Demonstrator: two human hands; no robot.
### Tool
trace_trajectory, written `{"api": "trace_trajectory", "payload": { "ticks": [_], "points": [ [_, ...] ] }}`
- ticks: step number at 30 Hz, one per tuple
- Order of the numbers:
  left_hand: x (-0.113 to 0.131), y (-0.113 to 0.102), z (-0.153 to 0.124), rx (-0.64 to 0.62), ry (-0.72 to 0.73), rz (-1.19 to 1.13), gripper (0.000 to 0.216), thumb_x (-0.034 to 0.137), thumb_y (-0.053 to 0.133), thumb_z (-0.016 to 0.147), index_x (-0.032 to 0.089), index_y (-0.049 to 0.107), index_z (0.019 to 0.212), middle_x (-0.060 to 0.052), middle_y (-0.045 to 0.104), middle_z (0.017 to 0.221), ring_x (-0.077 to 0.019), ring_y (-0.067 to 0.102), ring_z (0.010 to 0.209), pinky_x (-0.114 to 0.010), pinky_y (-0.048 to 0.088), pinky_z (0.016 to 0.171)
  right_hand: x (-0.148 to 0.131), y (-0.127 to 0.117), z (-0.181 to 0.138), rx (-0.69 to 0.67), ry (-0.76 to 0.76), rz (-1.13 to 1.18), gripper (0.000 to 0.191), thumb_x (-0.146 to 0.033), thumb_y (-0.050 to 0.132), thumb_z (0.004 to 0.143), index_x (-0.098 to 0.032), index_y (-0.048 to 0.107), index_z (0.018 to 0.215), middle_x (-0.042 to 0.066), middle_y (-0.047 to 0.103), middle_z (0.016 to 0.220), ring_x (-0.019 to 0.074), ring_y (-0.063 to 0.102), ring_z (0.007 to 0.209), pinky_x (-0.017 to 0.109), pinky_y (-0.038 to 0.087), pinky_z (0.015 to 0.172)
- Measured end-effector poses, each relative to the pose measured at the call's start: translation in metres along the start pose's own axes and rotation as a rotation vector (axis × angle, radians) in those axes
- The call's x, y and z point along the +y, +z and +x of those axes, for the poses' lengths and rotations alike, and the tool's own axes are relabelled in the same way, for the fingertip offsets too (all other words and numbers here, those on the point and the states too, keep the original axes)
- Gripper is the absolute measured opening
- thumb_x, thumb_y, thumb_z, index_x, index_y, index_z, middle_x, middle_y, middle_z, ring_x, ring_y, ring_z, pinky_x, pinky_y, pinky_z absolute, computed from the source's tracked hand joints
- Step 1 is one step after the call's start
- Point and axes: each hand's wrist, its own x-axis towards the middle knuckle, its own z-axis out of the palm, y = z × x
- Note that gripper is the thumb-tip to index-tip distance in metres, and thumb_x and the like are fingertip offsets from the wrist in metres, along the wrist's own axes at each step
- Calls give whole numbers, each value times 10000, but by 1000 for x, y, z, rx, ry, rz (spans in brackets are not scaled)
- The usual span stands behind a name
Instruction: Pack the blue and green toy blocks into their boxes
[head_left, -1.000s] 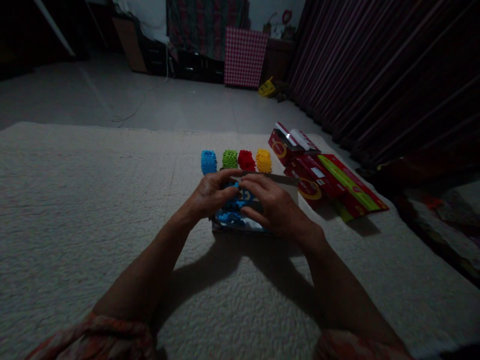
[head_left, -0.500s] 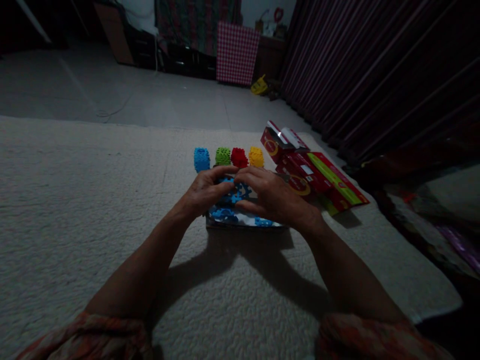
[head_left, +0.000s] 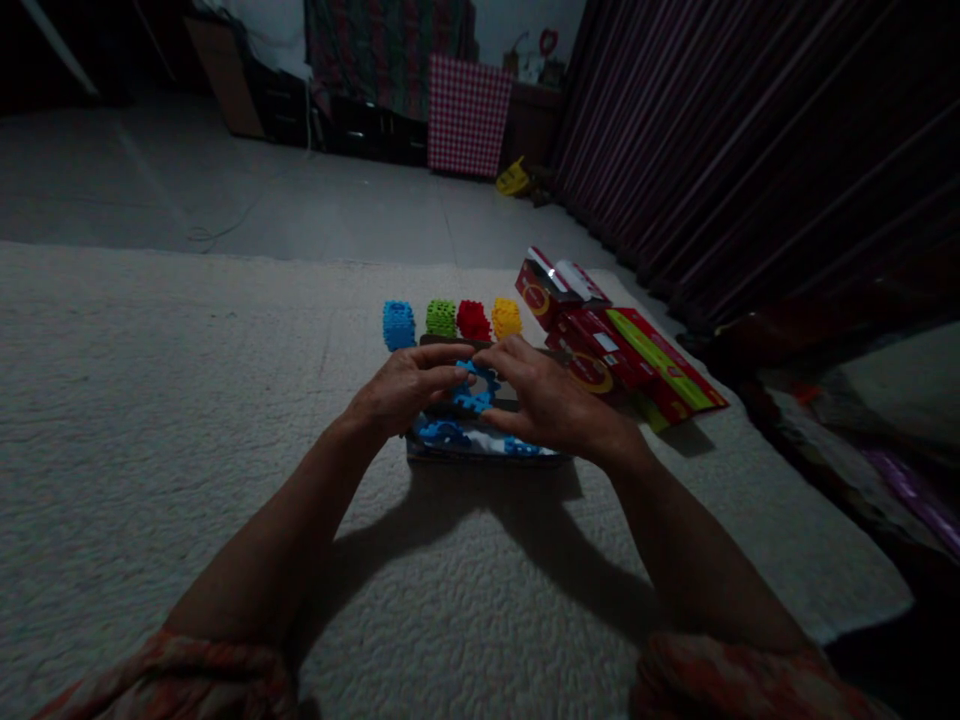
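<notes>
My left hand (head_left: 397,388) and my right hand (head_left: 551,395) meet over a shallow box (head_left: 491,460). Between their fingertips is a blue toothed plastic piece (head_left: 472,402), like a gear with an open middle. The left thumb and fingers pinch its left side, while the right fingers and thumb curve round the right side; fingers partly cover it. Whether it is one piece or several joined cannot be made out. Inside the box lie another blue gear-like piece (head_left: 442,432) at left and a further blue piece (head_left: 521,446) at right, on something whitish.
Beyond the box stand a blue stack (head_left: 398,325), a green stack (head_left: 441,318), a red stack (head_left: 474,320) and a yellow stack (head_left: 506,318) of toothed pieces. Red cartons (head_left: 600,345) lie to the right on the pale quilted mat (head_left: 225,400). A dark curtain (head_left: 712,130) hangs behind.
The blue piece between my hands has turned slightly, and its open middle shows more clearly. Both hands stay over the box. The whole view has shifted a little.
</notes>
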Motion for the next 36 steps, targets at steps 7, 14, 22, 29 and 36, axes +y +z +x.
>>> {"api": "trace_trajectory", "payload": {
  "ticks": [7,14,22,29,36],
  "points": [
    [-4,4,-1,2,14,78,389,197,852,642,179,777,1023,-44,771,879,-129,673,699,-258,530,667,-12,-2,-8,-28,86,23,496,-250,743,817,-210,528,1262,107,555,1208,268,565,1115,440,503,954],
    [-14,8,0,-2,41,104,376,195,844,650,182,782,1020,-54,773,920,-134,679,733,-263,531,680,-23,10,-8,-3,218,-59,474,-219,706,835,-193,529,1274,103,553,1147,252,578,1026,414,515,873],
    [-7,4,1,91,113,81,351,284,839,708,149,774,1025,-82,765,879,-172,711,808,-276,544,695,2,-10,-29,40,229,-120,459,-255,755,788,-196,583,1209,101,595,1155,262,584,1046,402,481,915],
    [3,-2,-1,164,175,109,373,278,827,684,148,769,1029,-74,758,820,-184,718,791,-274,528,663,19,5,-46,-237,357,-361,377,-284,760,793,-170,642,1132,129,619,1145,317,546,1121,448,397,978],
    [9,0,-3,205,171,121,315,235,790,700,155,769,1004,-71,759,805,-179,714,780,-277,527,664,22,9,-46,-314,401,-378,359,-340,750,816,-188,637,1121,119,608,1162,319,527,1141,462,369,1003]
  ]
}}
